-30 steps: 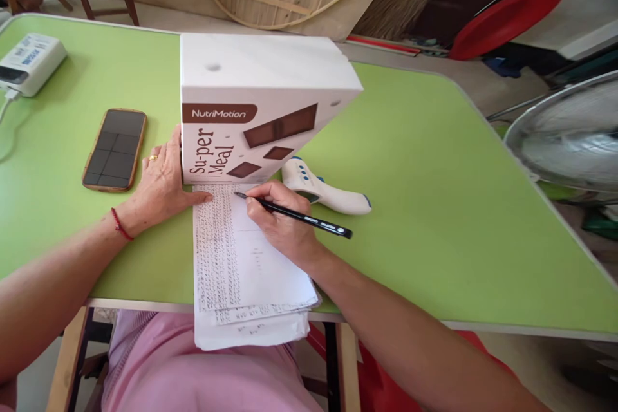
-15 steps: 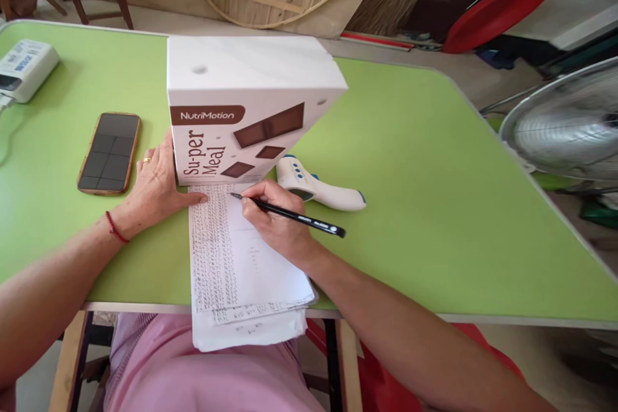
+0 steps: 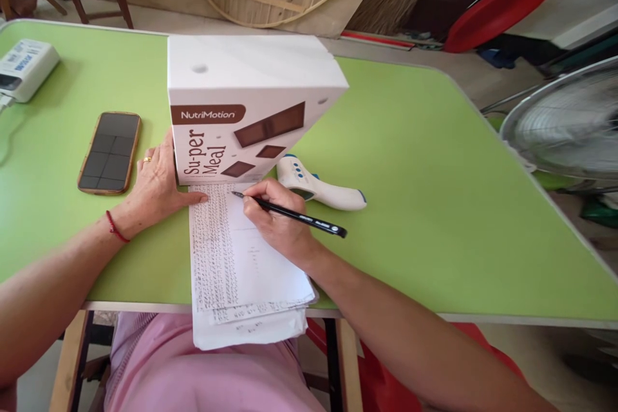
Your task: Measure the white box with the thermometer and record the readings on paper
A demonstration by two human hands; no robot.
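Note:
My right hand grips a black pen, its tip at the upper part of a handwritten sheet of paper. Rows of small writing fill the sheet's left side, and more sheets lie beneath it, hanging over the table edge. My left hand rests with thumb stretched onto the paper's upper left; its fingers lie along the left side of a white NutriMotion box, partly hidden by it. The box stands upright at the top of the paper. Just right of it lies a white infrared thermometer, close to my right hand.
A smartphone in a brown-edged case lies left of my left hand on the green table. A white power bank with a cable sits at the far left. Beyond the right edge stands a fan.
The pen and my right hand have shifted very slightly right. My left hand, the box and the paper look the same.

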